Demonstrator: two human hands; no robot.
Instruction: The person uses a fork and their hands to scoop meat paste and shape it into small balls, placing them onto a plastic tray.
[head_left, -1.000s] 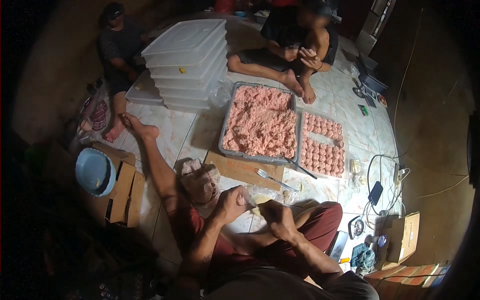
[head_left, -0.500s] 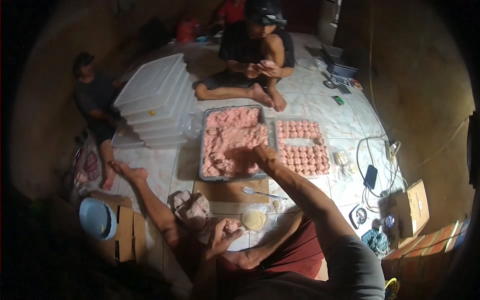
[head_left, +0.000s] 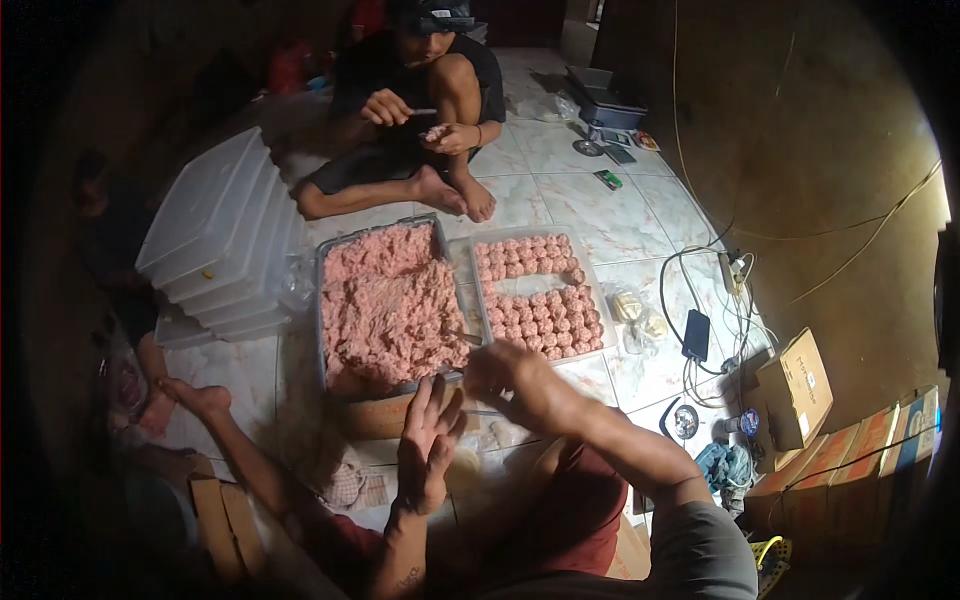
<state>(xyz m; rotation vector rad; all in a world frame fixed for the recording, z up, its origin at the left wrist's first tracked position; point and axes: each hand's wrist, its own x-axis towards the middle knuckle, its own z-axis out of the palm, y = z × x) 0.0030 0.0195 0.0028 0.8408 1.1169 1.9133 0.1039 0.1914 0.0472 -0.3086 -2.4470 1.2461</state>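
My left hand (head_left: pixel 428 445) is raised in front of a grey tub (head_left: pixel 322 310), its fingers stretched out. No meatball shows in its visible part. My right hand (head_left: pixel 525 385) hovers beside it, off the tub's near right corner. Its fingers are blurred by motion and turned away, so whether it holds anything is unclear. Pink minced meat (head_left: pixel 390 300) fills the tub. A utensil handle (head_left: pixel 465 337) sticks out of the meat close to my right hand. To the right, rows of raw meatballs (head_left: pixel 545 320) lie in a clear plastic tray (head_left: pixel 607 330), with a gap between the rows.
Opposite sits a co-worker (head_left: pixel 415 110) with a utensil and some meat in hand. Stacked clear plastic boxes (head_left: pixel 210 240) stand at left. On the right are bagged pale items (head_left: pixel 640 320), cables with a black adapter (head_left: pixel 697 333) and cardboard boxes (head_left: pixel 800 390).
My right hand has drawn back from the tub toward me. My left hand has risen toward the tub; the meatball it held no longer shows. The view has shifted to the right.
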